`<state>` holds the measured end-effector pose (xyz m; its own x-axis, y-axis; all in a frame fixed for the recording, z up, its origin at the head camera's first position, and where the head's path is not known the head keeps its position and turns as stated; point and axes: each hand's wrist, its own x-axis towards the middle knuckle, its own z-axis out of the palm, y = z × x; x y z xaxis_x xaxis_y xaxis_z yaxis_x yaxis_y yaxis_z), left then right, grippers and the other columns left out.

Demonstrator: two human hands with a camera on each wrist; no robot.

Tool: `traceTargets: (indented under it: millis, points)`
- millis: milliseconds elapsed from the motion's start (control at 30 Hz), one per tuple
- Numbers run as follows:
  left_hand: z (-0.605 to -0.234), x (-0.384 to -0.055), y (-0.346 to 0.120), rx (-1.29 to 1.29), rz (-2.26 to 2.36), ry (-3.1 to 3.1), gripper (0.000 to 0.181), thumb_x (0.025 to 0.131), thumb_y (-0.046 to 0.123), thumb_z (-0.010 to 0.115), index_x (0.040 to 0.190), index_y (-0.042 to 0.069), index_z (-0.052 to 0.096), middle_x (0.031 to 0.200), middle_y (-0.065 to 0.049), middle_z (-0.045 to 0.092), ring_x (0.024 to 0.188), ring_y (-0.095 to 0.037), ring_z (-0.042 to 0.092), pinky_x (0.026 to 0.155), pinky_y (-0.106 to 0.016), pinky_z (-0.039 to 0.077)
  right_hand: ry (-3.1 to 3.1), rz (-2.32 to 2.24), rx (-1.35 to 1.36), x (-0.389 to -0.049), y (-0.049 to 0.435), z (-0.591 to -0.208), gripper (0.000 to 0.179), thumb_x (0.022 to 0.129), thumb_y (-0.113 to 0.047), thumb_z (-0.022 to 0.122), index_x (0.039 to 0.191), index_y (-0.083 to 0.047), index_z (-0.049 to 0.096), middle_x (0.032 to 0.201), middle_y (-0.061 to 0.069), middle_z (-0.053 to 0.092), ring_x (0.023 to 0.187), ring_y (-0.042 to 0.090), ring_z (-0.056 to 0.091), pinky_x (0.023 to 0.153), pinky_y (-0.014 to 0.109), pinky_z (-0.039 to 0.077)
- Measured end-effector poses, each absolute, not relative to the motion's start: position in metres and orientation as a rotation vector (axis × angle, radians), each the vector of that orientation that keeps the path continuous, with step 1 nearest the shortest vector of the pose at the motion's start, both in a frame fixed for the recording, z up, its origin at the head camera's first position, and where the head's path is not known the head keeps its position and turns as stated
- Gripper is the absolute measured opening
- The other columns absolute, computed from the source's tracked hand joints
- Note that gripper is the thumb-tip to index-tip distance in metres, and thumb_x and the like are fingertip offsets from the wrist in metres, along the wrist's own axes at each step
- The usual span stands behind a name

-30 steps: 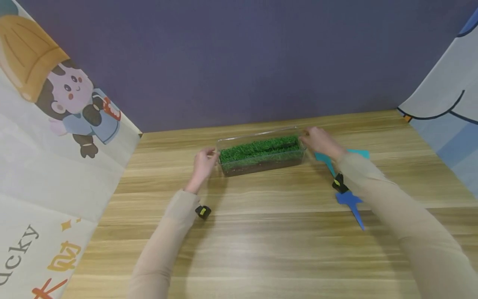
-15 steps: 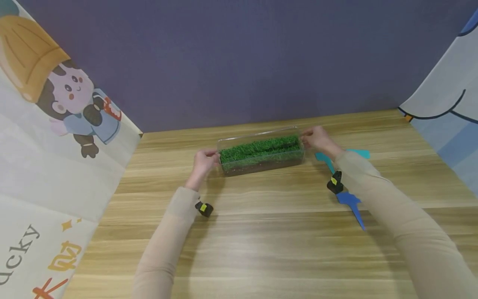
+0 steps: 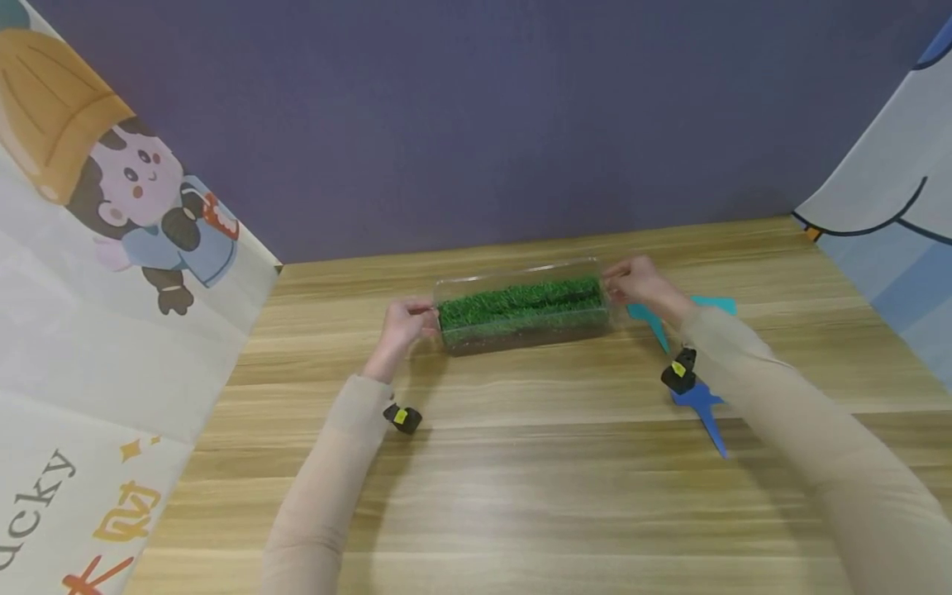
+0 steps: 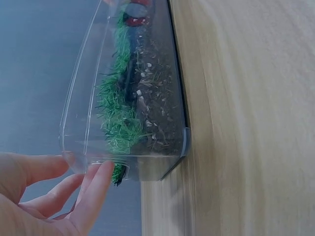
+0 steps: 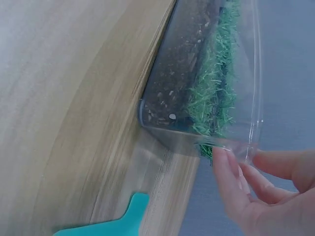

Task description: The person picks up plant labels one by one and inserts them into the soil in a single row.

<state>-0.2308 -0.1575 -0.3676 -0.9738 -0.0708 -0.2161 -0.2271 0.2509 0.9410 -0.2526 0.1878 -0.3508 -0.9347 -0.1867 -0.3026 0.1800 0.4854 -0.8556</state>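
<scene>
A long clear plastic planter box (image 3: pixel 524 335) stands near the back of the table. Green artificial grass (image 3: pixel 521 303) lies over dark soil (image 4: pixel 155 103) with pale bits inside it. At the box's left end my left hand (image 3: pixel 405 326) pinches the end wall, thumb near the rim and fingers at an opening below. My right hand (image 3: pixel 640 281) grips the opposite end the same way, as the right wrist view shows. Beside my right forearm lie a teal T-shaped plant label (image 3: pixel 712 304) and a blue pointed one (image 3: pixel 699 401), both partly covered by the sleeve or wrist camera.
The wooden table (image 3: pixel 521 496) ends at a dark back wall (image 3: pixel 521 124). Printed cloths hang left (image 3: pixel 111 347) and right. Something red (image 4: pixel 137 21) shows through the plastic at the box's far end in the left wrist view.
The planter box has shifted slightly toward me and a little to the right, with both hands on it. The plant labels stay where they were.
</scene>
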Motion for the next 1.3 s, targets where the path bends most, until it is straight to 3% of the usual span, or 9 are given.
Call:
traceTargets:
  millis: [133,333,567,833,1067,1300]
  points:
    - [-0.367,-0.228,-0.158,-0.276,1.815,2.381,0.036,0.080,-0.010,0.048,0.116,-0.013,0.049,0.109,-0.029,0.054,0.079,-0.029,0.060,0.083,-0.040,0.050,2.360,-1.430,-0.003,-0.249,0.190,-0.350,0.038,0.091,0.000,0.037,0.125,0.017,0.034,0.114,0.032,0.048,0.070,0.010,0.057,0.082,0.038,0.051]
    - [-0.368,-0.223,-0.157,-0.288,1.780,2.389,0.033,0.081,-0.008,0.050,0.115,-0.010,0.051,0.107,-0.026,0.055,0.068,-0.016,0.058,0.082,-0.039,0.051,2.352,-1.439,0.030,-0.244,0.195,-0.351,0.041,0.091,-0.004,0.045,0.126,0.015,0.035,0.095,0.020,0.058,0.064,0.010,0.057,0.068,0.031,0.054]
    - [-0.371,-0.215,-0.158,-0.258,1.784,2.379,0.033,0.082,-0.007,0.051,0.115,-0.011,0.050,0.104,-0.027,0.055,0.065,-0.015,0.058,0.076,-0.035,0.054,2.359,-1.461,-0.009,-0.232,0.198,-0.354,0.040,0.090,-0.002,0.044,0.124,0.017,0.035,0.101,0.025,0.054,0.063,0.008,0.056,0.069,0.031,0.055]
    - [-0.372,-0.203,-0.160,-0.247,1.797,2.331,0.034,0.083,-0.006,0.050,0.116,-0.011,0.049,0.104,-0.027,0.054,0.086,-0.036,0.058,0.083,-0.041,0.050,2.363,-1.467,-0.005,-0.218,0.199,-0.359,0.039,0.091,-0.003,0.043,0.124,0.016,0.035,0.108,0.027,0.049,0.069,0.011,0.056,0.071,0.027,0.055]
    - [-0.371,-0.194,-0.161,-0.262,1.754,2.326,0.036,0.083,-0.006,0.049,0.119,-0.009,0.047,0.107,-0.025,0.053,0.088,-0.032,0.058,0.082,-0.036,0.051,2.380,-1.421,0.011,-0.206,0.201,-0.358,0.041,0.091,-0.007,0.046,0.125,0.013,0.036,0.110,0.027,0.049,0.071,0.011,0.057,0.077,0.032,0.054]
    - [-0.371,-0.190,-0.160,-0.268,1.750,2.324,0.035,0.083,-0.006,0.050,0.118,-0.008,0.048,0.105,-0.024,0.054,0.089,-0.032,0.057,0.083,-0.037,0.051,2.346,-1.466,0.017,-0.198,0.201,-0.356,0.041,0.091,-0.006,0.046,0.125,0.014,0.035,0.105,0.024,0.051,0.071,0.010,0.057,0.076,0.029,0.054]
